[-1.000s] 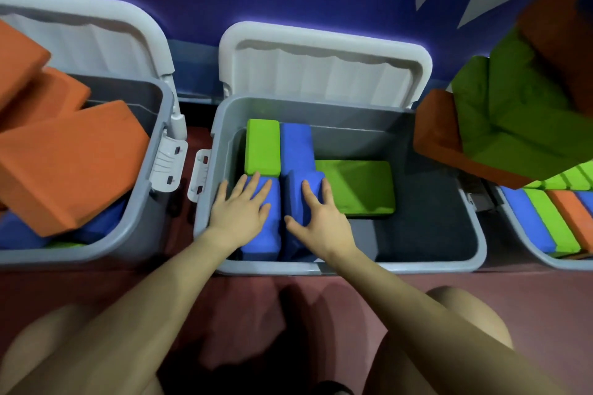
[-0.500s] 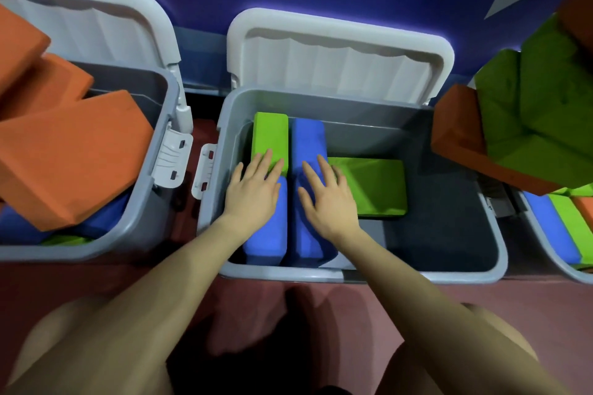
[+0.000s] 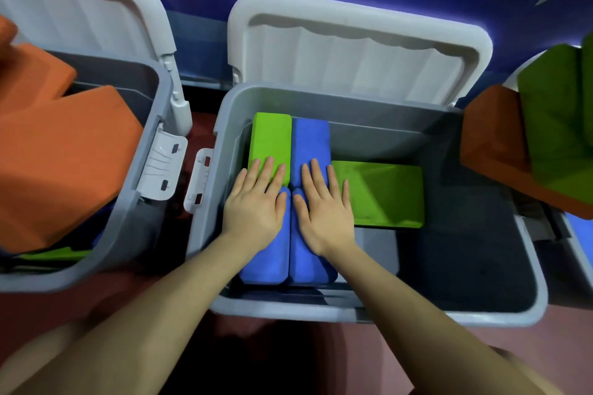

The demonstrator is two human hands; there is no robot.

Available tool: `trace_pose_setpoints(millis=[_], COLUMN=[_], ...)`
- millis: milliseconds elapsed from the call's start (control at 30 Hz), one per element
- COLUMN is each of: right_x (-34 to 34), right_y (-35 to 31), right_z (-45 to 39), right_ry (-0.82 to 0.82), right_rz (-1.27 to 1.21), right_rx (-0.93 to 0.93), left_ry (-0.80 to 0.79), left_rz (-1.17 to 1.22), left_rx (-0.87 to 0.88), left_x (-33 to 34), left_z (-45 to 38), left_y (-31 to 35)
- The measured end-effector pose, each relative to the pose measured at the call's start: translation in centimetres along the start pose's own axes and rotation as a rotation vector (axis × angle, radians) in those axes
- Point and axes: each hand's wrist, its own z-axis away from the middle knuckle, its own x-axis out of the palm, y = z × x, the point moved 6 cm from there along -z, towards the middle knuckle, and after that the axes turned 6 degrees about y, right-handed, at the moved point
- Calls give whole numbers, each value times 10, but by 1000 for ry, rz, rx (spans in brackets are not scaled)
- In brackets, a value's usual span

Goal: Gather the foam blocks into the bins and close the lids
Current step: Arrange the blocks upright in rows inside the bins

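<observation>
Head view looks down into the middle bin (image 3: 369, 311), where both hands lie flat with fingers straight and gripping nothing. The left hand (image 3: 256, 208) presses on a near blue block (image 3: 266, 260), its fingertips reaching onto the upright green block (image 3: 271, 138) just beyond. The right hand (image 3: 324, 208) presses the second near blue block (image 3: 309, 266) beside it, fingertips on the far blue block (image 3: 313, 141). Just to the right of the right hand a flat green block (image 3: 388, 196) lies lower, and beyond that the bin floor is bare.

The foam looks springy, so I'd judge the pressed blocks may lift back up once the hands come off and stop the lid (image 3: 359, 51), standing open behind the hands, from seating. Far left of the hands, orange blocks (image 3: 61, 163) heap above the left bin's rim (image 3: 141, 202), so that lid would likely jam. To the right, more blocks (image 3: 545, 125) are piled; whether they sit in a bin I can't tell.
</observation>
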Motion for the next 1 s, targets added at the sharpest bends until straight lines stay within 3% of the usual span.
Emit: trace_pose_setpoints(millis=[67, 167, 433, 667, 800, 900, 1000], right_x=[-1, -1, -19, -39, -46, -32, -7], right_y=[1, -1, 8, 38, 71, 99, 122], right_z=[-1, -1, -4, 15, -1, -15, -34], right_ry=[-3, -32, -155, -83, 2, -70, -219], right_rz=[-2, -18, -68, -128, -275, -184, -3], right_rx=[0, -1, -20, -22, 75, 87, 70], left_ry=[-41, -233, -459, -301, -329, -390, -256], left_rz=[-20, -78, -187, -83, -49, -72, -69], left_rx=[5, -14, 10, 46, 94, 119, 115], left_x=[1, 2, -20, -45, -21, 11, 21], left_z=[-2, -3, -14, -10, -24, -28, -27], left_y=[0, 0, 1, 30, 60, 70, 55])
